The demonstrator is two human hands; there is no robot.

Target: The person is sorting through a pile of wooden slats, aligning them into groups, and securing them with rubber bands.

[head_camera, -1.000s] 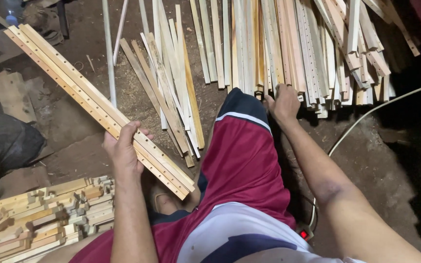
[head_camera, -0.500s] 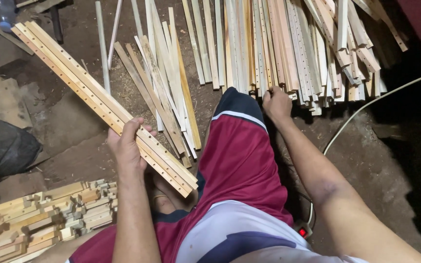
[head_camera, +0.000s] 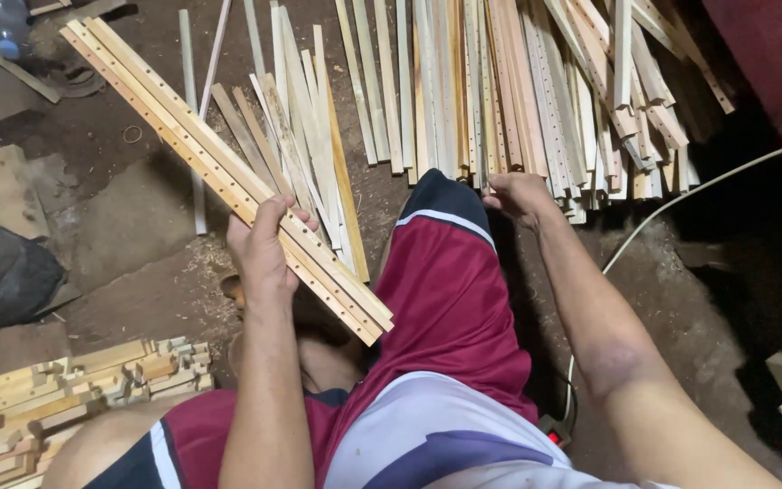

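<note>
The left hand (head_camera: 260, 254) is closed around a bundle of drilled wooden slats (head_camera: 219, 167), thumb on top and fingers wrapped under, gripping near the end closest to the body so that most of the length sticks out up and to the left over the dirt floor (head_camera: 128, 217). The slats look light, dry and stiff, thin enough to flex a little at the far tip, and because they are only stacked face to face they could slide against each other; a hold nearer the middle would likely balance them better than this end grip. Their sawn corners look sharp and splintery. The right hand (head_camera: 516, 195) is curled over the near ends of the big pile of slats (head_camera: 518, 91) lying on the floor ahead of the knee; its fingers are bent onto one or two ends, but whether it has truly gripped one I cannot tell. Between the two hands lies a looser fan of thinner strips (head_camera: 305, 154). Open room is on the left, over bare floor; a stack of small notched wood pieces (head_camera: 65, 389) sits at lower left, and a pale cable (head_camera: 681, 204) runs along the right side, near the right forearm.
</note>
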